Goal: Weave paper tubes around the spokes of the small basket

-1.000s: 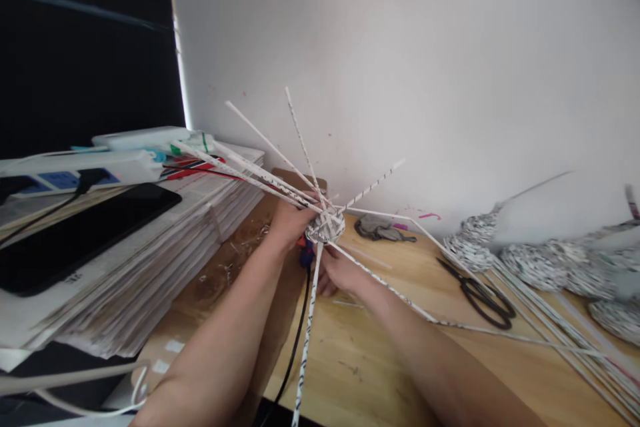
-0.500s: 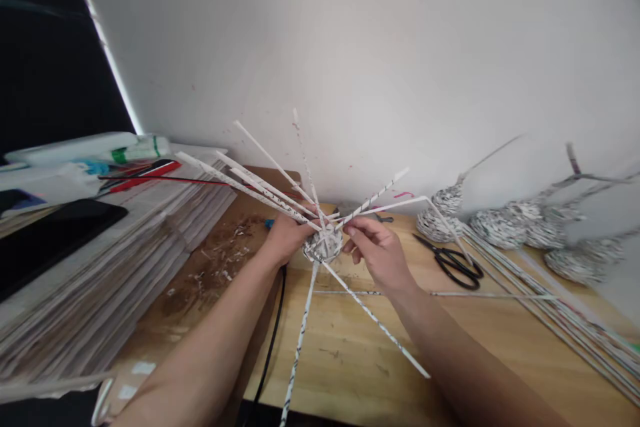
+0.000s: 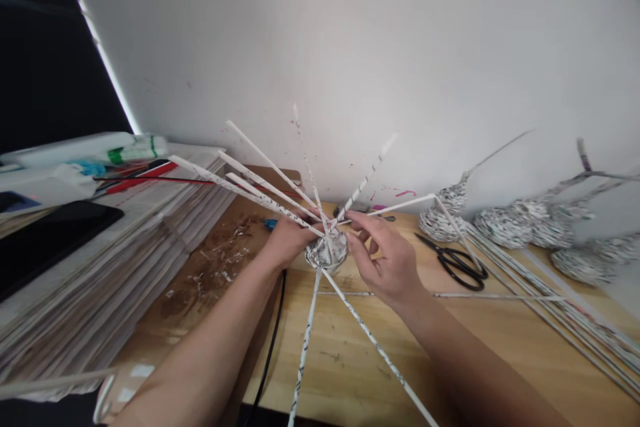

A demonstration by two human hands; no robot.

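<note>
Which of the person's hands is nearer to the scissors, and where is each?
Right: the right hand is left of the scissors, not touching them, beside the woven paper piece. The left hand is farther left, across that piece from them.

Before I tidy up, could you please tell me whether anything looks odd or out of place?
One paper rod kinks sharply near the scissors, whereas the others around the woven piece look straight. Small pale scraps also litter the brown surface beside the left hand.
</note>
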